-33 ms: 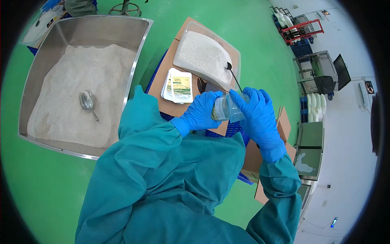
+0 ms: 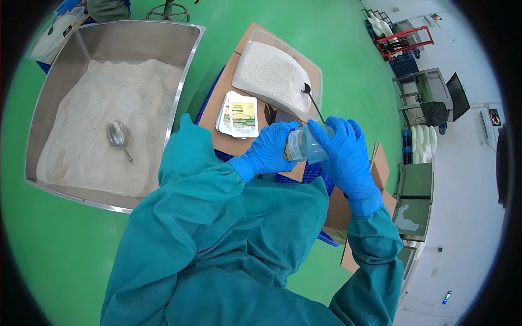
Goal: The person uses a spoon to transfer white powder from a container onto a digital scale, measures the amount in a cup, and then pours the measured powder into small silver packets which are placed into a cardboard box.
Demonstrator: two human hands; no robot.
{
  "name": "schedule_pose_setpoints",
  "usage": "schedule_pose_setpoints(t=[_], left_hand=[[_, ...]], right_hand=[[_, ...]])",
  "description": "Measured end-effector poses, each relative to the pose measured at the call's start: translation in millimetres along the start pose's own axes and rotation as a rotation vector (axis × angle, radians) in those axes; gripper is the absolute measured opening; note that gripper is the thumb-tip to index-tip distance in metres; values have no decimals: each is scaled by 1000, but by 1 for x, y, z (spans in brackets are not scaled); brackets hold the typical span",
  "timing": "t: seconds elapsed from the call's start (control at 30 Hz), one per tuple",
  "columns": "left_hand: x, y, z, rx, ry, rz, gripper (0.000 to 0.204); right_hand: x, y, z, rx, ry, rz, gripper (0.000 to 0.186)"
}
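Observation:
My left hand (image 2: 263, 152), in a blue glove, grips a small jar (image 2: 291, 146) with a printed label. My right hand (image 2: 348, 155), also gloved, is closed on a translucent blue plastic cup (image 2: 315, 146) touching the jar. Both are tilted on their sides. Behind them, a clear tub (image 2: 269, 73) of white granular material holds a black long-handled scoop (image 2: 306, 89). A stack of printed sachets (image 2: 239, 117) lies on a cardboard sheet (image 2: 220, 144), left of a dark object (image 2: 269, 114) I cannot make out.
A steel bin (image 2: 185, 60) of pale powder with a metal scoop (image 2: 117, 136) stands left. Cardboard boxes (image 2: 380, 168) sit right, over a blue crate (image 2: 307, 174). Another person's gloved hand (image 2: 66, 6) shows top left. A red trolley (image 2: 405, 43) is near the wall.

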State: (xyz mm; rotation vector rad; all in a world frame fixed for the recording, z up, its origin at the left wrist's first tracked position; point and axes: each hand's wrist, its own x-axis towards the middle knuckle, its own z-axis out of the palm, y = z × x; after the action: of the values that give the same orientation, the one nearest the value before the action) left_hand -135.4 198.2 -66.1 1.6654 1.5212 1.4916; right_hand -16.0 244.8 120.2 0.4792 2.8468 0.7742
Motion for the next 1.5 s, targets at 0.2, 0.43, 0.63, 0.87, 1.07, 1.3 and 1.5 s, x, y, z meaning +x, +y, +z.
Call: schedule_pose_setpoints(t=[0.2, 0.43, 0.63, 0.87, 1.07, 1.3, 1.5], left_hand=[[0, -2, 2, 26, 19, 3, 84], [1, 3, -1, 14, 2, -17, 81], [-1, 3, -9, -21, 1, -37, 81], [4, -4, 0, -68, 31, -34, 83], [11, -29, -7, -222, 234, -117, 90], [9, -28, 2, -149, 263, -14, 91], [5, -16, 7, 8, 331, -5, 96]], right_hand=[[0, 0, 0, -3, 39, -6, 68], [-2, 0, 4, 27, 58, 12, 67], [-20, -4, 36, 429, 183, 273, 79], [-38, -15, 138, 1372, 516, 750, 89], [-10, -12, 223, 1476, 688, 876, 93], [2, -28, 237, 1520, 633, 961, 98], [-38, -32, 155, 1051, 771, 1025, 89]])
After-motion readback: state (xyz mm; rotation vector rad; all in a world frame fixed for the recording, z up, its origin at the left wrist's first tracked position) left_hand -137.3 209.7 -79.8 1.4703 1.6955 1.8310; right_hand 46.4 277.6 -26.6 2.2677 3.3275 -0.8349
